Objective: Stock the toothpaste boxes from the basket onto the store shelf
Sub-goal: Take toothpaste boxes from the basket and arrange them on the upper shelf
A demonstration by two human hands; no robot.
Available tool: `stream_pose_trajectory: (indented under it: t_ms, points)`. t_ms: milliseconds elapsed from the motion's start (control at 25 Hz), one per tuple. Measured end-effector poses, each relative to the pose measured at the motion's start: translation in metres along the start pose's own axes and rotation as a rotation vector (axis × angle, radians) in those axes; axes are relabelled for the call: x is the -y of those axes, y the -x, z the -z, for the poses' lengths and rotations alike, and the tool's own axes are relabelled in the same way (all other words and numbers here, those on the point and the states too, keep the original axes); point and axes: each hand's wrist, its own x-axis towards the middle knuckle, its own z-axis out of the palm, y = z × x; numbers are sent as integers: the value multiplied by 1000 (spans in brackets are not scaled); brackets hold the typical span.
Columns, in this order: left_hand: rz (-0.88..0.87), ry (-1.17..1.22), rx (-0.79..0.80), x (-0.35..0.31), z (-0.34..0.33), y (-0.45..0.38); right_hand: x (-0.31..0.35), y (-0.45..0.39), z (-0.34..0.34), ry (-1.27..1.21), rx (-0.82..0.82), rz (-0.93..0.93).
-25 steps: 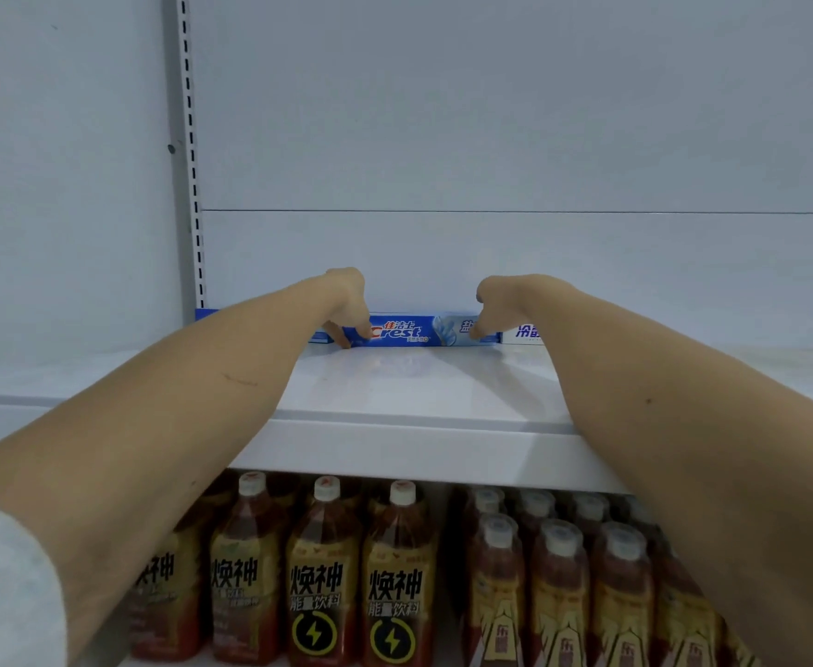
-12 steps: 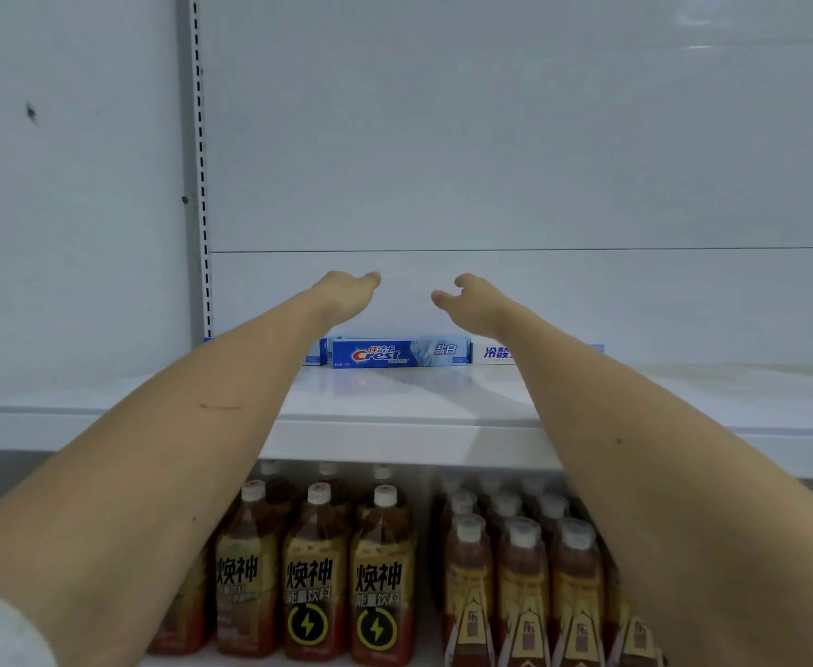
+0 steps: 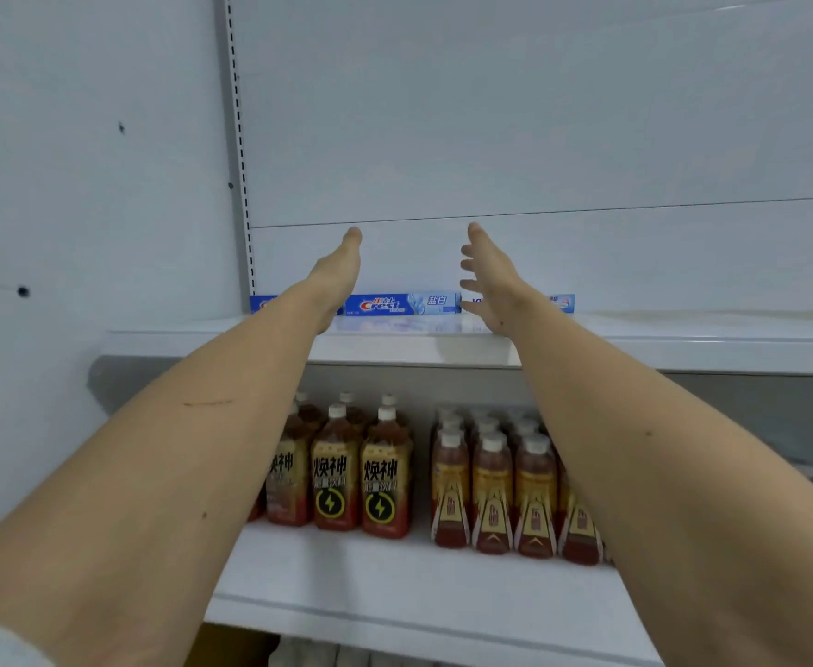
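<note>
A blue Crest toothpaste box (image 3: 402, 303) lies lengthwise at the back of the upper white shelf (image 3: 683, 341), against the rear panel. Another blue box (image 3: 262, 303) peeks out to its left behind my forearm, and a third box (image 3: 561, 303) lies to its right, mostly hidden by my right wrist. My left hand (image 3: 339, 272) hovers above the shelf with straight fingers, holding nothing. Opposite it, my right hand (image 3: 488, 274) is raised with fingers spread and empty. The basket is out of sight.
On the lower shelf (image 3: 395, 584) stand several brown drink bottles with yellow labels (image 3: 337, 474) and several red-labelled bottles (image 3: 491, 493). A slotted upright (image 3: 238, 151) runs up the left side. The upper shelf stretches bare to the right of the boxes.
Both hands let go of the middle toothpaste box and lifted away from it, their fingers straightening. My view pulled back and dropped, showing more of the lower shelf.
</note>
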Motion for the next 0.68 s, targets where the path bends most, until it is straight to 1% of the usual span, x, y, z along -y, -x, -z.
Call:
stream_pose_trajectory:
  t_ms: [160, 400, 560, 680]
  points:
    - [-23, 78, -51, 11, 8, 42, 7, 46, 1, -58, 49, 35]
    - [-83, 168, -50, 32, 11, 99, 4, 104, -4, -105, 17, 50]
    - [-20, 231, -27, 73, 19, 134, -14, 144, -19, -214, 40, 22]
    - [29, 293, -25, 114, 20, 163, -46, 178, -35, -235, 39, -24]
